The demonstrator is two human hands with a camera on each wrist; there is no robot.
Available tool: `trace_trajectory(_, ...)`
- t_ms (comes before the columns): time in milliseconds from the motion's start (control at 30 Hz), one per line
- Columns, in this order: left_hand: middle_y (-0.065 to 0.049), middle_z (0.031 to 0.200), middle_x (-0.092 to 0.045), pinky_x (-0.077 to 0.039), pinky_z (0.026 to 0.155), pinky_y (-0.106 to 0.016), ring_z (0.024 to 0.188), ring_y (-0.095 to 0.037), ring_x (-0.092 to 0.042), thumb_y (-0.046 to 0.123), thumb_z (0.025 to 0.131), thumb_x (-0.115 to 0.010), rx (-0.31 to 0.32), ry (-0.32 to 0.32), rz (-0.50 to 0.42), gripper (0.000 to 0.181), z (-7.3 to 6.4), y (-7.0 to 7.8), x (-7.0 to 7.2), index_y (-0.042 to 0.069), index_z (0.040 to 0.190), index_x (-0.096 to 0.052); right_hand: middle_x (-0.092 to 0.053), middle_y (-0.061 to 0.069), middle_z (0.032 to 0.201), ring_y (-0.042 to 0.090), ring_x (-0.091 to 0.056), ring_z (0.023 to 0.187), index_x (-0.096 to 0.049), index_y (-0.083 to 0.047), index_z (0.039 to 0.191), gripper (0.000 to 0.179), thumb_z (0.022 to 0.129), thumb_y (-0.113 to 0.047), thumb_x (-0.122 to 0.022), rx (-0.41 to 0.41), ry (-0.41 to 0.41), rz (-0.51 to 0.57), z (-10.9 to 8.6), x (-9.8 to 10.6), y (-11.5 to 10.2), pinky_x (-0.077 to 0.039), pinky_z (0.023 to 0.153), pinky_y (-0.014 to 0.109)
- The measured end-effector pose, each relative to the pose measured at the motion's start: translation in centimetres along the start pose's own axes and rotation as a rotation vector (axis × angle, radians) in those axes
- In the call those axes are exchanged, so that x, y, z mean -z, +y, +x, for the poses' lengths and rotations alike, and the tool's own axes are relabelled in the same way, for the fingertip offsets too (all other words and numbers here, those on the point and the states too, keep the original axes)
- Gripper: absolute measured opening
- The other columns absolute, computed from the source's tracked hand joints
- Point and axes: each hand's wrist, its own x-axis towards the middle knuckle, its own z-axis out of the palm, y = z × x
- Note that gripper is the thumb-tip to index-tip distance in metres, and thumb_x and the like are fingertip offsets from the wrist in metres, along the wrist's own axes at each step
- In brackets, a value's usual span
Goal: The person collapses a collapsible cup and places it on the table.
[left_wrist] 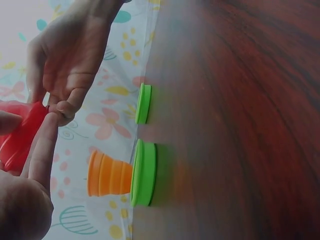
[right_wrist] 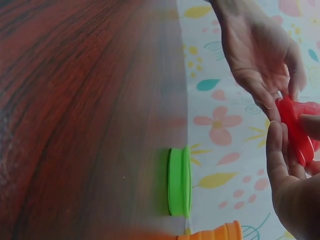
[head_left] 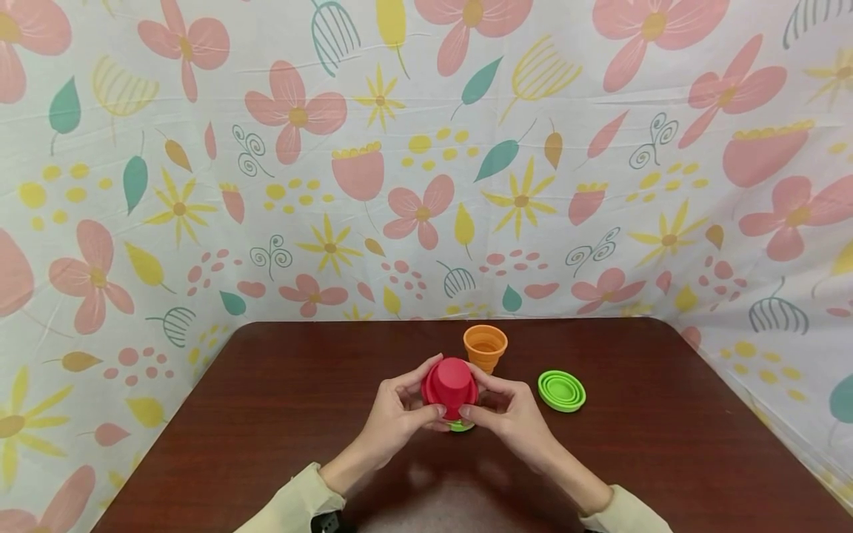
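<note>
Both hands hold a red collapsible cup point(head_left: 453, 379) up over the table, its narrow end raised in the middle and a wider ring around it. My left hand point(head_left: 392, 416) grips the cup's left side, thumb on the near face and fingers at the far edge. The right hand point(head_left: 518, 419) grips the opposite side in the same way. Beneath the red cup, a flattened green cup point(head_left: 460, 426) lies on the table, mostly hidden in the head view. The left wrist view shows this green cup point(left_wrist: 144, 173) from the side, well below the hands.
Behind the hands an orange collapsible cup point(head_left: 485, 346) stands extended, mouth up. Another flattened green cup point(head_left: 561, 390) lies to the right on the dark wooden table point(head_left: 666, 459). A flower-patterned cloth point(head_left: 426, 148) hangs behind the table.
</note>
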Motion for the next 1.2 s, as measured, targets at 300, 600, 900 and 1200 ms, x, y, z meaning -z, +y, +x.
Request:
trace_trajectory(300,-0.02,0.14,-0.065,-0.065,0.073,-0.05,0.094,-0.026,-0.074,-0.015,0.088,-0.064,0.011,0.046,0.003,0.072,0.09,-0.01,-0.44,0.007,0.156,-0.051,-0.077,0.014,0.11,0.026,-0.073,0.094,-0.06,-0.002,0.148,0.06,0.09,0.003,-0.077,0.036,0.024,-0.029,0.15,-0.16,0.08,-0.064,0.084,0.032)
trace_trajectory(600,-0.018,0.136,-0.068,-0.065,0.073,-0.051,0.095,-0.031,-0.071,-0.015,0.087,-0.063,0.039,0.092,0.021,0.071,0.24,-0.1,-0.63,0.009,0.153,-0.055,-0.075,0.015,0.121,0.026,-0.072,0.097,-0.061,-0.004,0.147,0.06,0.09,0.004,-0.077,0.034,0.042,-0.053,0.23,-0.27,0.16,-0.062,0.087,0.031)
trace_trajectory(900,-0.019,0.132,-0.07,-0.065,0.074,-0.049,0.098,-0.031,-0.071,-0.015,0.087,-0.064,0.054,0.118,0.034,0.069,0.27,-0.18,-0.75,0.008,0.152,-0.057,-0.075,0.014,0.119,0.025,-0.072,0.098,-0.062,-0.004,0.146,0.06,0.089,0.004,-0.077,0.01,0.052,-0.055,0.32,-0.48,-0.01,-0.062,0.087,0.03)
trace_trajectory(1200,-0.019,0.127,-0.072,-0.065,0.073,-0.05,0.1,-0.032,-0.07,-0.015,0.087,-0.064,0.064,0.154,0.038,0.067,0.35,-0.31,-0.88,0.01,0.149,-0.061,-0.075,0.014,0.118,0.026,-0.071,0.097,-0.065,-0.006,0.144,0.058,0.089,0.006,-0.076,-0.012,0.089,-0.052,0.36,-0.78,-0.2,-0.063,0.086,0.031)
